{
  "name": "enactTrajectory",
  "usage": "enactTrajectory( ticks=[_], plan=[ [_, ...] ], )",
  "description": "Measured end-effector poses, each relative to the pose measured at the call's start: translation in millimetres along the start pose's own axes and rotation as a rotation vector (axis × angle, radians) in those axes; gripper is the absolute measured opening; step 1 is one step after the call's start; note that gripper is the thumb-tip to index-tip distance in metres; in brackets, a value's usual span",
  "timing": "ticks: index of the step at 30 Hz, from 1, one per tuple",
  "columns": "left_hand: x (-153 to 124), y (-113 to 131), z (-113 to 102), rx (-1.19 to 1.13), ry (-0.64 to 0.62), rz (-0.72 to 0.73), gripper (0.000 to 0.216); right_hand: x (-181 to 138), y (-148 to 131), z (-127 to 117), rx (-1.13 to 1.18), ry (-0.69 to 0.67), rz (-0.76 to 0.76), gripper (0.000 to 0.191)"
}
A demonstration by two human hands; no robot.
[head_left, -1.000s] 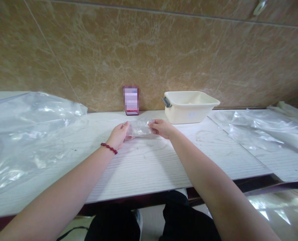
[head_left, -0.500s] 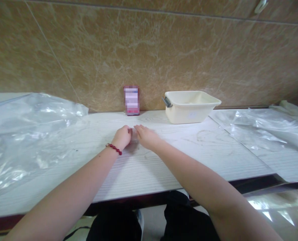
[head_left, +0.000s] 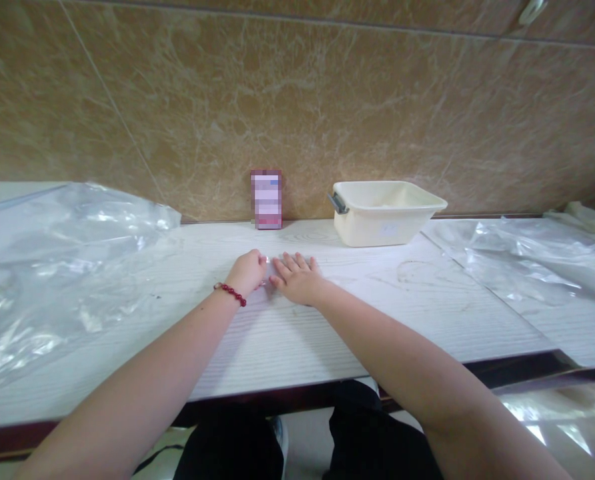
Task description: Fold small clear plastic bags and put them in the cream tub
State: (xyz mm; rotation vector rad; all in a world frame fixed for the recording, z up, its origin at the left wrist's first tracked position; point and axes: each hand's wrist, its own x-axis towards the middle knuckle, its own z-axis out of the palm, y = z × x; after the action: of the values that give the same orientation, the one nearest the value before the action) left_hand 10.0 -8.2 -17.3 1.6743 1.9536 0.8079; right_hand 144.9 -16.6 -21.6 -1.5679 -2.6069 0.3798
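Note:
A small clear plastic bag lies flat on the white table, mostly hidden under my hands. My right hand rests flat on it with fingers stretched out. My left hand, with a red bead bracelet at the wrist, is curled closed at the bag's left end, pinching or pressing it down. The two hands touch each other near the table's middle.
A cream plastic tub stands at the back right against the brown tiled wall. A small red box leans on the wall behind my hands. Large clear plastic sheets lie at the left and right.
A second ago both hands held the bag stretched between them above the table. The bag has come down, and my right hand has slid left and flattened over it.

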Motion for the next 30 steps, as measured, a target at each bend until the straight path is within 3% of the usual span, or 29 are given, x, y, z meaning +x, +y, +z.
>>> enactTrajectory(
  ticks=[10, 13, 15, 17, 19, 21, 25, 30],
  plan=[
    [8.8, -11.5, -15.0, 0.135, 0.073, 0.162, 0.016, 3.7, 27.2, -15.1, 0.049, -0.105, 0.168, 0.06],
    [8.9, -10.7, -19.3, 0.031, 0.018, 0.171, 0.018, 7.7, 38.0, -22.1, 0.101, 0.057, 0.185, 0.056],
    [6.5, -7.6, -20.9, -0.087, -0.03, 0.164, 0.021, 9.9, 43.3, -27.5, 0.205, 0.204, 0.103, 0.051],
    [2.2, -2.8, -22.3, -0.221, -0.108, 0.166, 0.023, 10.2, 45.9, -32.5, 0.368, 0.263, 0.017, 0.045],
    [-3.0, 2.6, -24.1, -0.336, -0.221, 0.18, 0.024, 8.4, 45.6, -36.3, 0.553, 0.204, -0.045, 0.042],
    [-7.8, 7.3, -26.1, -0.396, -0.316, 0.186, 0.024, 4.9, 43.4, -38.5, 0.73, 0.063, -0.103, 0.039],
    [-12.5, 10.4, -27.3, -0.411, -0.382, 0.178, 0.024, -3.2, 37.9, -40.4, 0.888, -0.216, -0.185, 0.034],
    [-6.8, 6.7, -23.5, -0.569, -0.355, 0.122, 0.025, -5.1, 35.1, -40.4, 0.947, -0.269, -0.185, 0.025]
  ],
)
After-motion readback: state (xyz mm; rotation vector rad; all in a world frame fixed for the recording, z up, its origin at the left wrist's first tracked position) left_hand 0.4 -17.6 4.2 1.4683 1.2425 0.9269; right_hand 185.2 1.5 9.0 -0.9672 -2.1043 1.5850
